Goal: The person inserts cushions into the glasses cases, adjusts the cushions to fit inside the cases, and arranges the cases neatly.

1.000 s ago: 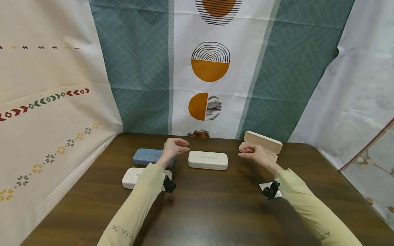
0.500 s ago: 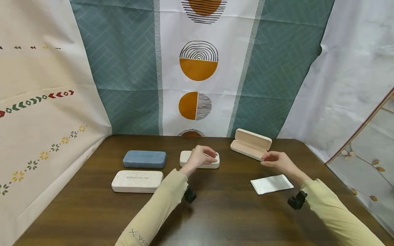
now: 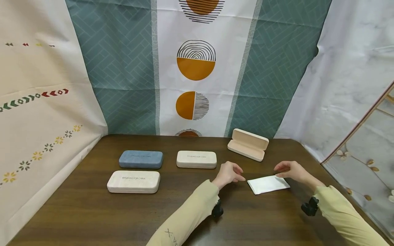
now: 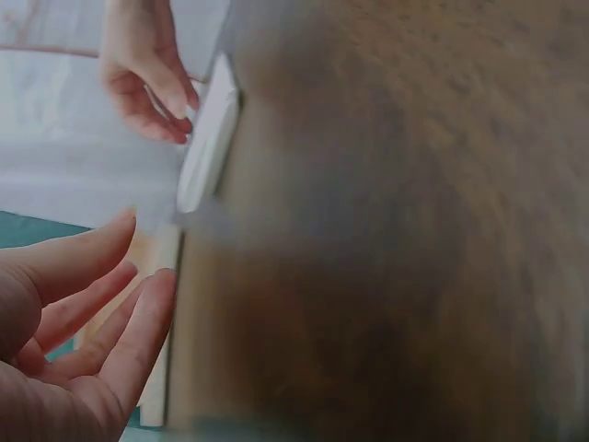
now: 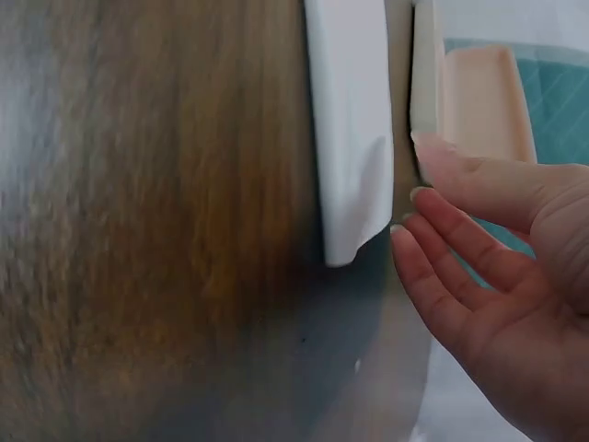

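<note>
A folded white cloth point(image 3: 268, 185) lies flat on the table between my two hands. My left hand point(image 3: 228, 175) hovers just off its left end, its fingers loosely bent with nothing between them. Over the far right corner of the cloth is my right hand point(image 3: 293, 171); in the right wrist view its thumb point(image 5: 488, 184) and fingers are spread apart beside the cloth point(image 5: 354, 129) and hold nothing. Behind them stands an eyeglass case point(image 3: 248, 145) with its lid up, showing a pale pinkish lining.
Three closed eyeglass cases lie to the left: a blue one point(image 3: 141, 159), a cream one point(image 3: 196, 159) near the middle and another cream one point(image 3: 133, 181) closer to me. Patterned cloth point(image 3: 197, 78) hangs behind the brown table point(image 3: 107, 218).
My left hand has moved right, past the middle cream case, to the cloth's left end. My right hand has come from beside the raised-lid case toward the cloth. The head view has shifted right.
</note>
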The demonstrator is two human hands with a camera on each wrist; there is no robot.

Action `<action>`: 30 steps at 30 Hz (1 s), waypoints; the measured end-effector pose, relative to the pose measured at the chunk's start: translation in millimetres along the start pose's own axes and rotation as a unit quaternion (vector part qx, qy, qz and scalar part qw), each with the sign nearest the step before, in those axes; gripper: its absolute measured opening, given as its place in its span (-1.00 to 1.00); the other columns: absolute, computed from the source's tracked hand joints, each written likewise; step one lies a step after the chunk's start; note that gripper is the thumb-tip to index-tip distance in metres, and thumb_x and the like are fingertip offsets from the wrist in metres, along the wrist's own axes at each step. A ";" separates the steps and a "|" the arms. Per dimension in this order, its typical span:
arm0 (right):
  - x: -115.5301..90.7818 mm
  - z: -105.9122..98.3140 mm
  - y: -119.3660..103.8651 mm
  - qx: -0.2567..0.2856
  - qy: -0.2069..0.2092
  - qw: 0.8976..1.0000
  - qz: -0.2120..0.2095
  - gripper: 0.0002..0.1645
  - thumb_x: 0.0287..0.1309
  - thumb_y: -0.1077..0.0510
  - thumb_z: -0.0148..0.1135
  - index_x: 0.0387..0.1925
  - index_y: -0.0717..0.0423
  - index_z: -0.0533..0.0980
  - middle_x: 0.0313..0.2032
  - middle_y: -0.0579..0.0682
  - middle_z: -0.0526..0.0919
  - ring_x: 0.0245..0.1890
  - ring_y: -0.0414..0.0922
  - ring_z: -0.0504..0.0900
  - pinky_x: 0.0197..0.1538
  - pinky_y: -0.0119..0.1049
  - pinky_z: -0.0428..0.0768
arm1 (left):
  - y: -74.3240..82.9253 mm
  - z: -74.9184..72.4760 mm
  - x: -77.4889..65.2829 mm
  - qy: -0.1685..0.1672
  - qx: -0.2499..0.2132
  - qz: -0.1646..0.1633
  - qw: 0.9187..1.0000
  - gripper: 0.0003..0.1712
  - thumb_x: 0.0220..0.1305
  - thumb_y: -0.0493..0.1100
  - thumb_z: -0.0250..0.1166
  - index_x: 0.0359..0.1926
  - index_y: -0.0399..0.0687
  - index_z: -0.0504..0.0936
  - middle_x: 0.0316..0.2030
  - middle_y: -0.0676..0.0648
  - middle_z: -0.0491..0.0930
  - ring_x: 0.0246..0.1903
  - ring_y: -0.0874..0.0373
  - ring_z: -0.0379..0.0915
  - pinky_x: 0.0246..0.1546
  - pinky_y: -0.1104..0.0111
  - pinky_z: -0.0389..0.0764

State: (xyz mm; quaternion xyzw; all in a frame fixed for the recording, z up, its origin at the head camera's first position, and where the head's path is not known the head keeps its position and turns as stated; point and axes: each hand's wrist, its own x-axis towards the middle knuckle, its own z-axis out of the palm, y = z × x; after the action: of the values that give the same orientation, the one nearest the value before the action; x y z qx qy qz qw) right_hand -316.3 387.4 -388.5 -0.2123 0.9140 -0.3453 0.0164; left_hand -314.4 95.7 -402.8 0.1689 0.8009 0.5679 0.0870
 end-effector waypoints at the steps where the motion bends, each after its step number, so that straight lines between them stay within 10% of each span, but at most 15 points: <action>1: -0.7 -0.4 2.5 0.000 -0.005 1.000 -0.004 -0.71 -0.06 0.28 0.34 -0.27 0.38 0.52 -0.33 0.14 0.59 -0.29 0.04 0.55 -0.30 -0.35 0.50 | -0.6 3.5 0.9 0.004 0.003 -0.003 1.000 -0.75 -0.21 -0.41 0.46 -0.39 -0.32 0.63 -0.61 0.02 0.53 -0.63 0.19 0.51 -0.60 0.43 0.52; 30: 4.4 2.6 11.0 -0.028 -0.060 0.998 -0.002 -0.84 -0.08 0.30 0.35 -0.46 0.28 0.51 -0.49 -0.05 0.53 -0.49 -0.19 0.43 -0.43 -0.35 0.43 | 7.3 39.9 15.3 0.055 0.228 -0.067 0.970 -0.77 -0.28 -0.16 0.55 -0.77 0.02 0.62 -0.68 0.14 0.49 -0.59 0.22 0.38 -0.58 0.35 0.40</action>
State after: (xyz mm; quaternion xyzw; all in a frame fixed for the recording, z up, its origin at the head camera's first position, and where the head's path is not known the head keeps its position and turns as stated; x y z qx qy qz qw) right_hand -323.9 391.4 -397.0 -0.2349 0.9203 -0.3063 0.0640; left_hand -314.2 138.6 -408.7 0.0989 0.9221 0.3719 0.0393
